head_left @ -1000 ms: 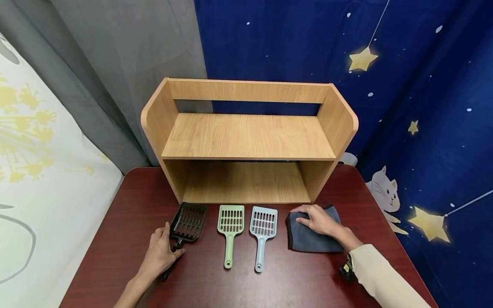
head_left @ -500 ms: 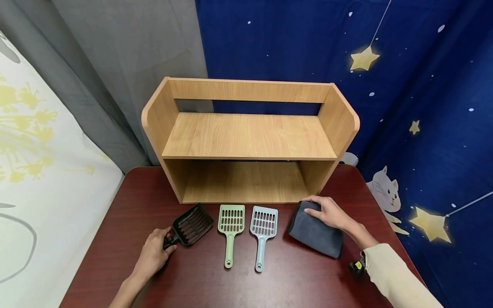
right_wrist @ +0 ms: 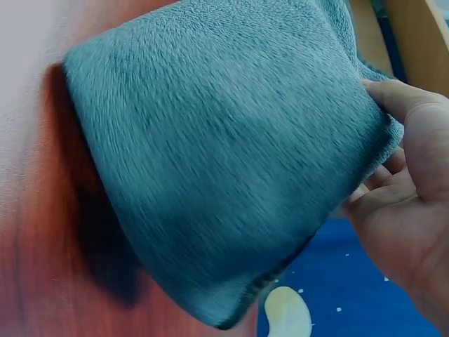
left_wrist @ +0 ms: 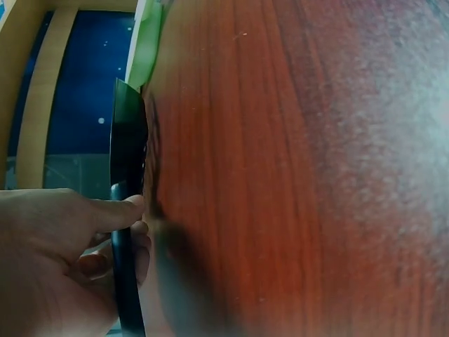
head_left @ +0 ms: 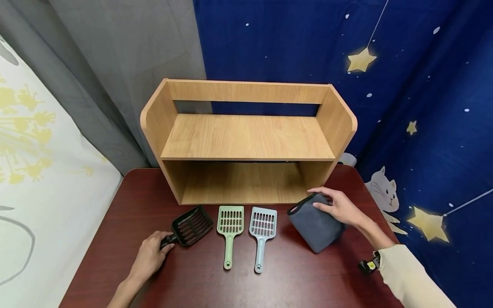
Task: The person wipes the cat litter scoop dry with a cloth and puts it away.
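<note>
My left hand (head_left: 149,254) grips the handle of a black slotted litter scoop (head_left: 178,238), its head pointing up and right. The left wrist view shows this scoop (left_wrist: 126,140) edge-on, thumb and fingers around the handle, close over the tabletop. On the right, my right hand (head_left: 340,208) pinches a folded dark grey cloth (head_left: 316,226) by its upper edge, and the cloth hangs tilted in front of the shelf's corner. Its fuzzy surface fills much of the right wrist view. Between the hands lie a green litter scoop (head_left: 229,252) and a light blue litter scoop (head_left: 259,256), side by side.
A two-tier wooden shelf (head_left: 246,139) stands at the back of the dark red table (head_left: 208,286). Behind it hang a grey curtain (head_left: 154,38) and a blue star-patterned curtain (head_left: 277,42). A white patterned cloth (head_left: 50,205) borders the left side.
The black scoop has turned, its head swinging rightward, and my left hand now holds nearer the handle's end. My right hand has gone from resting on the flat cloth to lifting and tilting it.
</note>
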The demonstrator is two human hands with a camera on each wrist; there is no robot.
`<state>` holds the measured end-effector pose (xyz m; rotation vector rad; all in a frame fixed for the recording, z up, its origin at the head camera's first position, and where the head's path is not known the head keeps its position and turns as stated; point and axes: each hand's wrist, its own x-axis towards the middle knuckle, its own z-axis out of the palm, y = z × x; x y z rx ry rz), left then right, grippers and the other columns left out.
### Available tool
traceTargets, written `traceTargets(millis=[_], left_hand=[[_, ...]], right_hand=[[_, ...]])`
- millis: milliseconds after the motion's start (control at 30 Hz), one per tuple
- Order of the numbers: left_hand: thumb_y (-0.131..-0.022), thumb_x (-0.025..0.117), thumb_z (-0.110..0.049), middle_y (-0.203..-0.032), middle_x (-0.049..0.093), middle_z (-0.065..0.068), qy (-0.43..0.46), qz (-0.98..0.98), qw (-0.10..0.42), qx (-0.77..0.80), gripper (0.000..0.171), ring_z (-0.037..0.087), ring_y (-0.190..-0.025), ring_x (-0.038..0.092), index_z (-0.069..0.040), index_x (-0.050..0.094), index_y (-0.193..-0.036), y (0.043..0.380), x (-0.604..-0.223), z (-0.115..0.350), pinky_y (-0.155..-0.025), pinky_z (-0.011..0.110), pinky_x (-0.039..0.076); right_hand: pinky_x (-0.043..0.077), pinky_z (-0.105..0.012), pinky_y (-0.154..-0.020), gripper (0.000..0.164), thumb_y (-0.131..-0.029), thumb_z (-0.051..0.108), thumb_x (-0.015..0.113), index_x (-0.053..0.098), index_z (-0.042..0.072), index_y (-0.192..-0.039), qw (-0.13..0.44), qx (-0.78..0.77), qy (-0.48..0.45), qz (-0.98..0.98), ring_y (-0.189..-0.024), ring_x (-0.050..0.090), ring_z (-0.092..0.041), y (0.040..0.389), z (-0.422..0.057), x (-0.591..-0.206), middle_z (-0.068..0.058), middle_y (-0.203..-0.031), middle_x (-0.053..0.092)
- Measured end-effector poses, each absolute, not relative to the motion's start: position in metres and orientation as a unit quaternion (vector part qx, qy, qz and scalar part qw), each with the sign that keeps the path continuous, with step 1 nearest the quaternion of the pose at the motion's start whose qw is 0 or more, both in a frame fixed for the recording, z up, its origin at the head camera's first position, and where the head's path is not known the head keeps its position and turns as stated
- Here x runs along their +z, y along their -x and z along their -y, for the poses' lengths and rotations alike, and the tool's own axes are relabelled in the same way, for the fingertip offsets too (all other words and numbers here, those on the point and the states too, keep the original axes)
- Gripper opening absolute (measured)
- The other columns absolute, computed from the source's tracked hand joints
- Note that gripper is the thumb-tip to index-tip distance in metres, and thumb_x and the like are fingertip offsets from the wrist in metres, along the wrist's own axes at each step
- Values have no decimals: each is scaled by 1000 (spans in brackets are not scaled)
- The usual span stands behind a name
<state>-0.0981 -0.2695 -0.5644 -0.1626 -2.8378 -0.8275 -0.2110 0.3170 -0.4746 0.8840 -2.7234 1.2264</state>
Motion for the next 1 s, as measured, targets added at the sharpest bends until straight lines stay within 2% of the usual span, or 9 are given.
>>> traceTargets(millis=[133, 233, 367, 500, 700, 800, 1000], left_hand=[[-82, 87, 2, -106, 73, 20, 63, 953, 114, -275, 33, 47, -100, 71, 4, 75, -113, 98, -557, 270, -84, 62, 55], [-82, 86, 3, -106, 73, 20, 70, 951, 118, -277, 33, 45, -99, 71, 5, 75, -114, 101, -549, 269, -82, 60, 56], [-84, 85, 3, -105, 73, 18, 84, 950, 115, -277, 32, 38, -95, 72, 4, 75, -114, 107, -534, 264, -78, 55, 57], [-85, 85, 1, -104, 73, 14, 104, 950, 117, -270, 30, 31, -92, 72, 2, 75, -113, 113, -519, 256, -76, 50, 56], [-87, 83, 0, -104, 74, 11, 141, 948, 100, -268, 29, 25, -90, 71, 0, 76, -114, 126, -498, 240, -76, 46, 56], [-89, 82, -1, -111, 74, 13, 158, 947, 80, -270, 29, 28, -96, 73, 0, 75, -118, 133, -489, 233, -80, 47, 58], [-91, 81, -2, -116, 75, 14, 196, 942, 59, -265, 28, 33, -105, 73, 1, 75, -119, 146, -474, 217, -85, 49, 59]], right_hand=[[48, -19, -69, 44, -94, 2, 78, 67, 5, -136, 15, 401, -282, 871, -78, 57, -4, 207, -315, -461, -14, -124, 72], [51, -20, -68, 46, -94, 2, 79, 67, 9, -138, 13, 407, -284, 868, -76, 62, -5, 204, -314, -454, -14, -124, 72], [53, -17, -77, 48, -95, 3, 78, 65, 8, -141, 15, 406, -293, 866, -89, 67, -7, 202, -313, -447, -13, -129, 71], [50, -14, -90, 50, -96, 1, 76, 63, 8, -144, 16, 412, -300, 860, -106, 65, -8, 200, -311, -442, -12, -135, 69], [47, -14, -95, 51, -98, 0, 73, 61, 11, -147, 17, 414, -301, 859, -110, 63, -9, 195, -310, -434, -11, -136, 67], [47, -15, -95, 45, -100, 0, 71, 65, 12, -143, 16, 418, -305, 856, -110, 63, -11, 193, -309, -430, -9, -132, 69], [46, -20, -81, 30, -102, -4, 65, 77, 12, -125, 26, 413, -317, 853, -95, 59, -14, 188, -308, -422, -5, -110, 69]])
